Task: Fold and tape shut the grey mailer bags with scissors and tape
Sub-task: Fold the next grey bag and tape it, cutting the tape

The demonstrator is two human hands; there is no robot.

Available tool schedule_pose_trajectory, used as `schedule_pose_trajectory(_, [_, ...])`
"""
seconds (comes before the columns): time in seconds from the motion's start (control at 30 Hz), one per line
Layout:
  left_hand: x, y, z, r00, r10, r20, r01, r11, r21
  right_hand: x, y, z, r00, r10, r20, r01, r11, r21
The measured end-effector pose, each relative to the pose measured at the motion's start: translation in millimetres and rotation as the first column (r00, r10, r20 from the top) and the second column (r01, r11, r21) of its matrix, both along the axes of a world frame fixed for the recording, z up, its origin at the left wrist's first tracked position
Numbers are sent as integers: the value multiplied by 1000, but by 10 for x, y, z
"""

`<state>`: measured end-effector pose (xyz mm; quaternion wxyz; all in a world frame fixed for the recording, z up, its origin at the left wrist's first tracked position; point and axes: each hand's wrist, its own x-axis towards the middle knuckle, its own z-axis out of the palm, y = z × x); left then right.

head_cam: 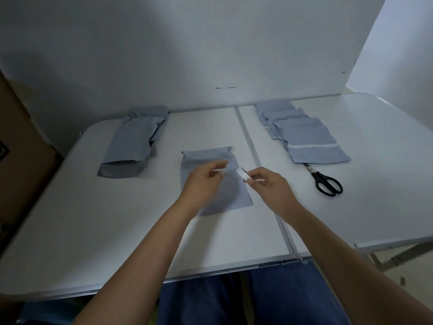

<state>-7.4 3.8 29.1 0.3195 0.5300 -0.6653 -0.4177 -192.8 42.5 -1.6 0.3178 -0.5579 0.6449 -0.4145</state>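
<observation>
You are partway through the batch, working on the single grey bag that lies flat on the table in front of you. Its far end looks folded over, with a crease running across near the top edge, so the fold seems to be made and the taping is what remains on this one.

Your right hand pinches a short white strip of tape between thumb and fingertips, just above the bag's right edge. Your left hand hovers over the middle of the bag with its fingers curled towards the strip; something pale sits at its fingertips, but it is too blurred to tell whether you are pinching the tape's other end.

At the far right lies a stack of finished bags, overlapping one another, the nearest showing a white band of tape across it. At the far left, a pile of unfolded bags waits, with open dark mouths towards you. How many there are in either heap cannot be counted.

The scissors rest closed on the table beside the finished stack, well clear of both hands. No tape roll is visible
</observation>
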Motion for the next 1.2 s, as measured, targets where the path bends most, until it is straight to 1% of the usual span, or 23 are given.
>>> schedule_pose_trajectory(0.03, [-4,1,22,998,4,-62,-1,999,53,48,3,15,1000,23,20,-23,1000,-2])
schedule_pose_trajectory(0.1, [-8,14,45,994,3,-107,8,995,104,128,17,47,997,66,32,-65,998,-10])
schedule_pose_trajectory(0.27, [13,65,93,998,33,-60,-28,996,79,227,24,77,992,108,58,-107,994,-22])
schedule_pose_trajectory(0.4, [16,108,130,990,39,136,-35,999,-37,275,1,83,994,93,62,-91,996,-26])
schedule_pose_trajectory(0.47, [10,125,143,979,37,198,-13,993,-120,305,-12,94,994,84,71,-83,996,-28])
schedule_pose_trajectory(0.63, [3,138,184,955,57,293,21,966,-257,375,-32,171,997,65,52,-64,998,-15])
schedule_pose_trajectory(0.77, [67,139,194,961,14,276,73,950,-302,388,-16,228,995,74,67,-74,997,2])
schedule_pose_trajectory(0.8, [96,132,172,959,1,284,99,936,-337,398,-15,249,993,83,86,-84,996,9])
schedule_pose_trajectory(0.87, [136,105,92,936,-1,353,156,898,-411,432,-25,286,982,103,159,-110,993,31])
schedule_pose_trajectory(0.93, [159,93,33,906,48,421,179,858,-482,468,-45,327,969,124,213,-140,988,59])
schedule_pose_trajectory(0.97, [169,96,24,902,71,426,175,841,-511,482,-51,349,962,134,240,-156,985,75])
schedule_pose_trajectory(1.03, [188,109,37,918,92,385,140,833,-535,490,-59,396,937,147,316,-187,977,101])
schedule_pose_trajectory(1.07, [196,122,52,933,97,347,104,850,-517,489,-55,417,925,157,346,-205,973,109])
schedule_pose_trajectory(1.13, [215,142,85,966,119,231,-16,914,-405,505,-43,458,914,182,362,-235,966,107])
schedule_pose_trajectory(1.2, [234,159,114,981,162,103,-129,953,-275,541,-32,478,913,192,360,-240,966,92])
